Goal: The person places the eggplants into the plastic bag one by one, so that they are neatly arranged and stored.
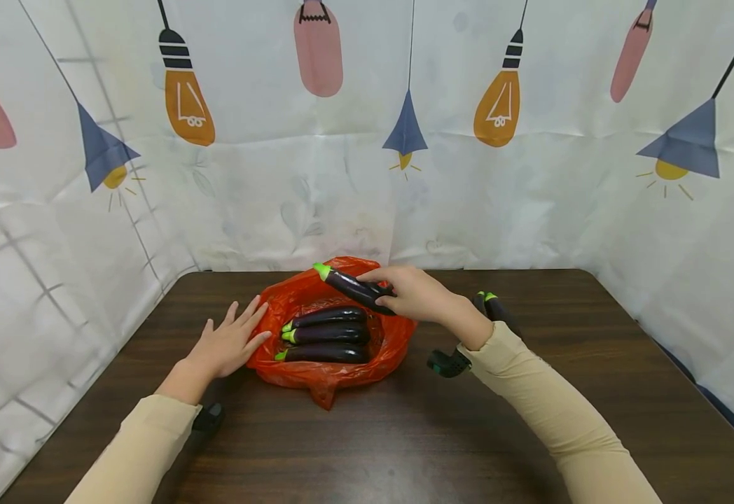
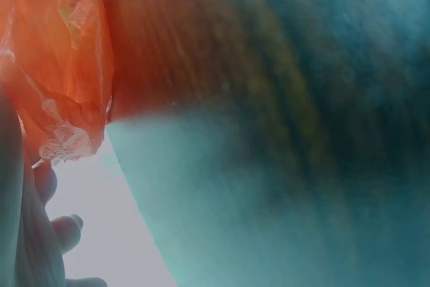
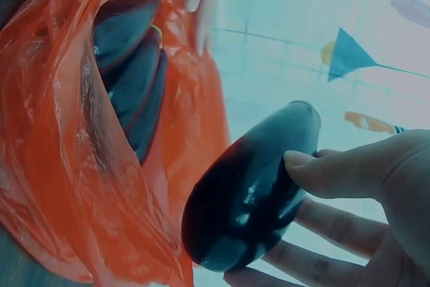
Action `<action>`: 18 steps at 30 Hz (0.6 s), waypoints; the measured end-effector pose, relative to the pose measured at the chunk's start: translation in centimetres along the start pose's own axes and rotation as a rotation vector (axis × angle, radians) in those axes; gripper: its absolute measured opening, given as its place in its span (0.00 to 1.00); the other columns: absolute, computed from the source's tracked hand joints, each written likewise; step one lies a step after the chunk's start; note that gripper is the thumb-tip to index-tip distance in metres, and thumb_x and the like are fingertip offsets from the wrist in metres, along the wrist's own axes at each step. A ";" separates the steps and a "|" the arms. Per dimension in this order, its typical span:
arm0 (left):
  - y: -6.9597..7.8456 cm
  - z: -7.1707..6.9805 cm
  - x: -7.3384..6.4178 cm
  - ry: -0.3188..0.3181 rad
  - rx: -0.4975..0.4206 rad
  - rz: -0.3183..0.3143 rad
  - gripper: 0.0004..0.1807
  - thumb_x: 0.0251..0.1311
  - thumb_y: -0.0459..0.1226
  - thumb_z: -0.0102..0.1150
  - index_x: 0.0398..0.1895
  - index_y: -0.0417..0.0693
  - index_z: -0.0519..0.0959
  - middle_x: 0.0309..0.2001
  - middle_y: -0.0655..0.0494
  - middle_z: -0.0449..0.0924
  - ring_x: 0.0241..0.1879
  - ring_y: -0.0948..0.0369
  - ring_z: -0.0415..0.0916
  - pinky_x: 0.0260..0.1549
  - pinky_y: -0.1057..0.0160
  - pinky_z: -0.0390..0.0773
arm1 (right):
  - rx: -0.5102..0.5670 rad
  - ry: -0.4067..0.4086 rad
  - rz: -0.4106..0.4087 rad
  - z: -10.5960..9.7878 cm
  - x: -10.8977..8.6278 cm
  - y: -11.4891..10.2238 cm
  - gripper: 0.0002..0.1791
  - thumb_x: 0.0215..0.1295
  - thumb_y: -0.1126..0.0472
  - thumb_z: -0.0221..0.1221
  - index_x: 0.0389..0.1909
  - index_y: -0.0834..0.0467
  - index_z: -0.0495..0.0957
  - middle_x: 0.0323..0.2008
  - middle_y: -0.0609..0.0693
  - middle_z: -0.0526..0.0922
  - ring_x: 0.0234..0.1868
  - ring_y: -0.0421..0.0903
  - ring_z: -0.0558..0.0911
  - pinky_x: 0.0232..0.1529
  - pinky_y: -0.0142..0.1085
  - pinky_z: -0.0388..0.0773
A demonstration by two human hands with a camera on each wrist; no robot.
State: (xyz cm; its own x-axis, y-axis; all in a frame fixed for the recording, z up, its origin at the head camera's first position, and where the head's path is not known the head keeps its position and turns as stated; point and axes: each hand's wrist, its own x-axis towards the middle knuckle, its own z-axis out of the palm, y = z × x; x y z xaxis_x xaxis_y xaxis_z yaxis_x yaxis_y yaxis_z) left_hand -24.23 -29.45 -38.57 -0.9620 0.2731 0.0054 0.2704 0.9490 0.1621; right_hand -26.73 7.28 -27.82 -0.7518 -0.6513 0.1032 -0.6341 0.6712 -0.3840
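Note:
In the head view my right hand grips a dark purple eggplant with a green stem end, over the back right of a red plastic bag. The right wrist view shows the thumb and fingers around this eggplant. Inside the open bag lie several eggplants side by side, the front one nearest me. My left hand touches the bag's left rim with its fingers spread and straight. The left wrist view catches only part of that hand beside the red bag.
More eggplants lie on the dark wooden table to the right, partly hidden behind my right forearm. A white curtain printed with lamps hangs behind the table. Each wrist wears a black strap device.

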 end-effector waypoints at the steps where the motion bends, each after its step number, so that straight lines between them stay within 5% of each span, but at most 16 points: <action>1: 0.0 0.0 0.0 -0.001 0.000 0.000 0.42 0.77 0.59 0.44 0.82 0.42 0.53 0.81 0.38 0.46 0.76 0.31 0.43 0.63 0.19 0.45 | -0.010 -0.001 -0.003 0.1 0.2 -0.1 0.27 0.72 0.65 0.64 0.70 0.51 0.76 0.54 0.53 0.83 0.33 0.46 0.75 0.29 0.34 0.70; 18: 0.0 -0.1 0.0 0.002 -0.004 0.005 0.41 0.77 0.57 0.44 0.82 0.42 0.54 0.81 0.38 0.46 0.76 0.31 0.44 0.63 0.19 0.46 | -0.071 0.065 -0.075 1.9 2.6 -0.6 0.27 0.71 0.68 0.63 0.69 0.49 0.77 0.63 0.52 0.81 0.41 0.47 0.78 0.38 0.38 0.74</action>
State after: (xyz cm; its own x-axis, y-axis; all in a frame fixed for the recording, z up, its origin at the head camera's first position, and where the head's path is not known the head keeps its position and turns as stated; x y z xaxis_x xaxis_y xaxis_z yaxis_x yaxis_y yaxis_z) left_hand -24.20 -29.48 -38.52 -0.9606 0.2778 0.0078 0.2752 0.9470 0.1657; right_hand -27.89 4.52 -29.03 -0.7106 -0.6777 0.1893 -0.6983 0.6463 -0.3075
